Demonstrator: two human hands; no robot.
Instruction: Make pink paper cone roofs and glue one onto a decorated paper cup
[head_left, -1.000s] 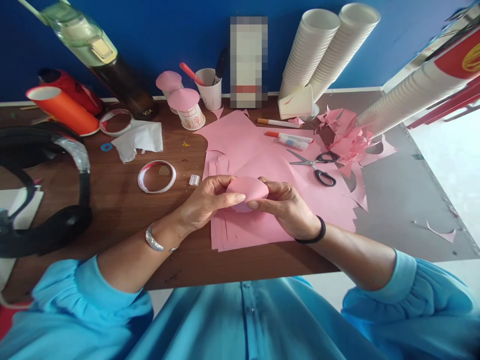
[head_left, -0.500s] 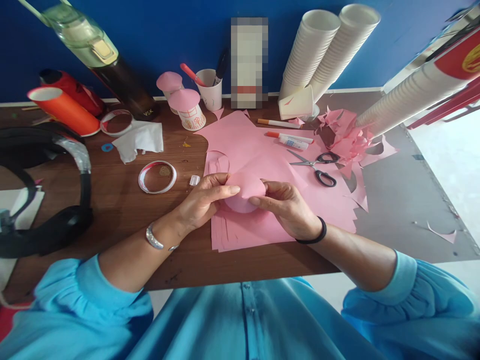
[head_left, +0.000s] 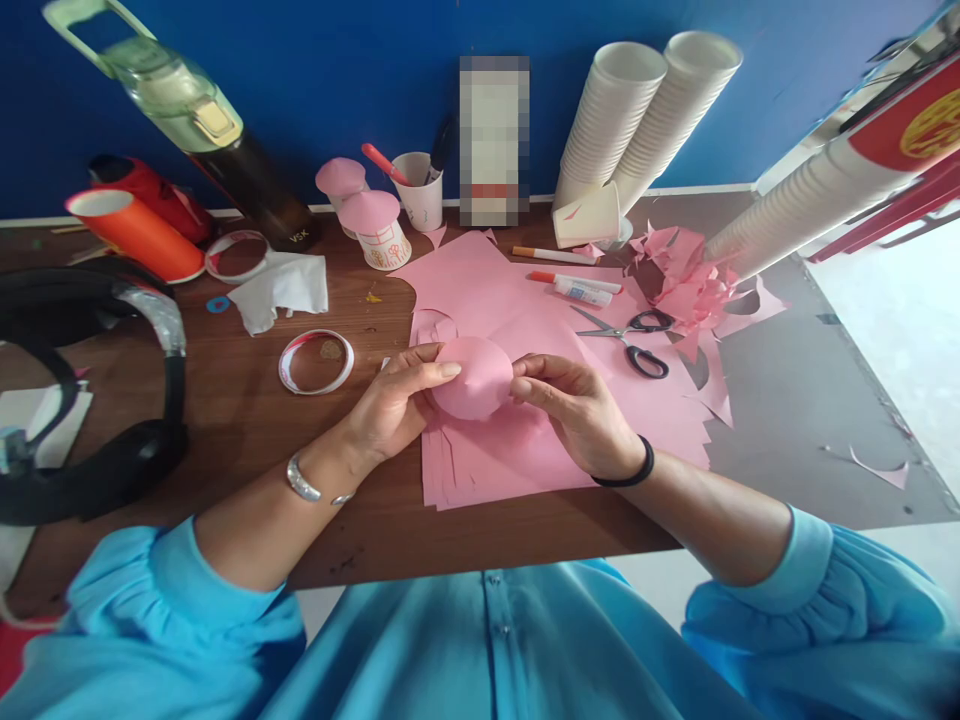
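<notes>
A pink paper cone (head_left: 475,380), shallow and round, is held over a pile of pink paper sheets (head_left: 495,465). My left hand (head_left: 401,398) pinches its left edge, thumb on top and fingers beneath. At the cone's right edge, my right hand (head_left: 574,405) has thumb and forefinger closed together on the rim. Black-handled scissors (head_left: 626,335) lie with blades apart on the sheets, right of my right hand. A glue tube (head_left: 583,291) rests behind them. Two paper cups, including a drawn-on cup (head_left: 384,250), stand at the back under pink cone tops (head_left: 369,212).
Tape rolls (head_left: 283,372) and a white cloth (head_left: 289,290) lie left. Headphones (head_left: 169,400) occupy the far left, before a bottle (head_left: 247,175). Tall cup stacks (head_left: 611,120) stand at the back right, near crumpled pink scraps (head_left: 686,265). A pen cup (head_left: 422,200) stands behind.
The cone has shifted slightly left and tipped so its round top faces me more fully. My right hand's fingers have moved to its right rim.
</notes>
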